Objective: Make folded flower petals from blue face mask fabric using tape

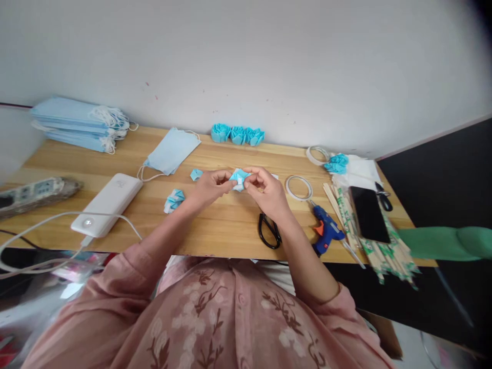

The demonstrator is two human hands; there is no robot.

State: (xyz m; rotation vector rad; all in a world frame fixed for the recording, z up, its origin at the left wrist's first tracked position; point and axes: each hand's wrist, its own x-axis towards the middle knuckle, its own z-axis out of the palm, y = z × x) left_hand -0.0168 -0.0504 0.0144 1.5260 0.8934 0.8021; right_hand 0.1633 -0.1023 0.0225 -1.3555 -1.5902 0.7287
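Note:
Between my two hands, over the middle of the wooden table, is a small folded blue paper piece with a white patch on its front. My left hand pinches its left side. My right hand grips the right side with thumb and fingers. Left of my left hand lie a smaller folded blue piece and a blue-and-white folded cluster. Black-handled scissors rest under my right wrist, their blades hidden. A tape roll lies right of my right hand.
Three blue paper flowers line the wall. At left are stacked face masks, a single mask, a white power bank and a power strip. At right are a blue glue gun, a phone and wrapped chopsticks.

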